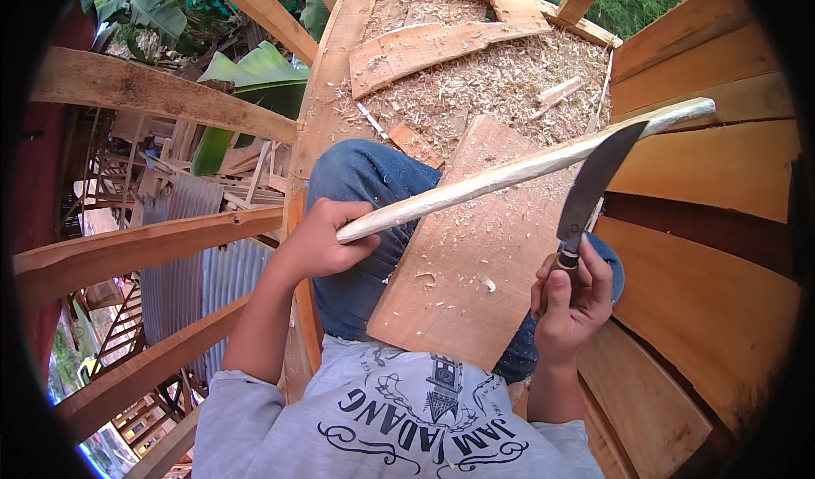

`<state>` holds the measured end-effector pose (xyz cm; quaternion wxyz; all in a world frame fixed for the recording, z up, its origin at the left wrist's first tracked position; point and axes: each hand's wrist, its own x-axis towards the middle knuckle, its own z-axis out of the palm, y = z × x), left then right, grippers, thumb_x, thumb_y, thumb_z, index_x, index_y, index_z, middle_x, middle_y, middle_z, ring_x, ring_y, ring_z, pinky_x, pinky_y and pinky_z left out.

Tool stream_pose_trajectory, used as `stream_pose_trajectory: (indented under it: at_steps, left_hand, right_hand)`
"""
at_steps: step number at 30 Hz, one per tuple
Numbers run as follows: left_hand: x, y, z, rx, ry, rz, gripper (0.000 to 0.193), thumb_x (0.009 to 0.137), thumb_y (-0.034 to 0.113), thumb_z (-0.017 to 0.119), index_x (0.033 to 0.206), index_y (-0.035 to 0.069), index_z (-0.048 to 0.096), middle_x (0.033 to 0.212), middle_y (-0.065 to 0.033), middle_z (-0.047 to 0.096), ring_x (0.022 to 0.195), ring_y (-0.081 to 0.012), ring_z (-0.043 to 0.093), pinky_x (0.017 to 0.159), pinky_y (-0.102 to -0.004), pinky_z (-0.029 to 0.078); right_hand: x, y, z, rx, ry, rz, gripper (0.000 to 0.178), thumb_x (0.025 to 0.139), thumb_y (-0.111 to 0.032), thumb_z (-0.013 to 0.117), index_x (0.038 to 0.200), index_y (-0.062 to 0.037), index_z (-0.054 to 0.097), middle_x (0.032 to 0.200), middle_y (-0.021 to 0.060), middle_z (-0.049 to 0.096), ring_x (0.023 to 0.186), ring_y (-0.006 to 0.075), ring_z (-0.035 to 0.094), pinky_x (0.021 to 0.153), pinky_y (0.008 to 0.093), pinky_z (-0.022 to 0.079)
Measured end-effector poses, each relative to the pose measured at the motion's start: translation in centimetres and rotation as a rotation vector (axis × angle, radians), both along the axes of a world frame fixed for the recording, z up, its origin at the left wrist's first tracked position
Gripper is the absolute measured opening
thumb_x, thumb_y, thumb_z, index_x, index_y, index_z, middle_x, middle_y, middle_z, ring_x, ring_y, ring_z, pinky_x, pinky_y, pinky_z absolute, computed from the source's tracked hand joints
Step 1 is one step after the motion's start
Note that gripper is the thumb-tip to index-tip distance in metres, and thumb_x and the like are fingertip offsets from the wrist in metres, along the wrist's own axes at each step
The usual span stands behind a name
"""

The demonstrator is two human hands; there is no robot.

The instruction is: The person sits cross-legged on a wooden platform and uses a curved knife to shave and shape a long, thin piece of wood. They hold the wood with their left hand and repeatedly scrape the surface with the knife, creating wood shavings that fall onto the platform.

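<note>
My left hand [327, 240] is closed round the near end of a long, pale, peeled wooden stick [475, 182]. The stick slants up to the right, and its far end reaches near the plank wall. In my right hand [573, 305] is a knife [598, 173] with a broad dark blade and a wooden handle, its tip pointing up. From this view the blade crosses in front of the stick; whether they touch, I cannot tell. Below the stick a flat wooden board [463, 284] lies across my lap, with a few shavings on it.
Wood shavings [475, 72] cover the floor ahead, around a long cut plank [433, 50] and small offcuts [560, 93]. A slatted wooden railing [153, 246] runs along the left. Close on the right stands a wall of wooden planks [705, 173].
</note>
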<state>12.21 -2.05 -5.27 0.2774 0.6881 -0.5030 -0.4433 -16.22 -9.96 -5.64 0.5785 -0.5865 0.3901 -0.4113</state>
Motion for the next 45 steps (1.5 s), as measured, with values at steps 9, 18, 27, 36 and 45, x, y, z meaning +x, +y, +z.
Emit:
stream_pose_trajectory:
  at_steps: [9,18,27,36,45]
  left_hand:
    - [0.1,-0.1,-0.1,0.013,-0.009,-0.013,0.014,0.071,0.005,0.068,0.070,0.001,0.055,0.055,-0.0042,0.048,0.052,-0.0089,0.042,0.050,-0.0282,0.035]
    - [-0.2,-0.2,0.0,-0.008,0.002,-0.002,0.014,0.071,0.005,0.068,0.070,0.001,0.055,0.054,-0.0059,0.048,0.051,-0.0103,0.042,0.050,-0.0289,0.035]
    - [-0.1,-0.2,-0.1,-0.009,0.001,-0.004,0.016,0.070,0.005,0.068,0.067,0.001,0.053,0.053,-0.0062,0.048,0.049,-0.0105,0.043,0.049,-0.0291,0.034]
    - [-0.1,-0.2,-0.2,-0.027,0.003,-0.003,0.017,0.070,0.006,0.068,0.067,0.001,0.053,0.053,-0.0058,0.047,0.049,-0.0104,0.042,0.049,-0.0289,0.034]
    - [0.0,-0.2,-0.2,-0.002,-0.013,-0.012,0.017,0.070,0.005,0.068,0.067,0.001,0.052,0.054,-0.0063,0.046,0.051,-0.0108,0.042,0.050,-0.0287,0.035]
  right_hand:
    - [0.2,-0.5,0.5,0.063,-0.046,-0.049,0.039,0.082,0.003,0.066,0.120,0.0020,0.058,0.098,0.0138,0.068,0.081,0.0135,0.065,0.071,0.0239,0.049]
    - [1.2,0.2,-0.6,-0.077,0.093,0.085,0.034,0.080,0.004,0.068,0.113,0.0016,0.061,0.088,0.0115,0.069,0.074,0.0105,0.064,0.064,0.0212,0.048]
    - [0.5,-1.2,0.2,0.075,-0.158,-0.117,0.034,0.087,0.002,0.060,0.121,-0.0021,0.054,0.081,0.0103,0.064,0.053,0.0043,0.049,0.047,0.0185,0.039]
    - [0.6,-1.0,0.3,0.050,-0.092,-0.045,0.035,0.078,0.004,0.069,0.112,0.0011,0.062,0.093,0.0145,0.069,0.075,0.0114,0.065,0.067,0.0206,0.049]
    - [0.2,-0.9,0.6,0.068,-0.069,-0.058,0.036,0.078,0.004,0.069,0.113,0.0003,0.062,0.090,0.0119,0.069,0.073,0.0109,0.064,0.065,0.0202,0.048]
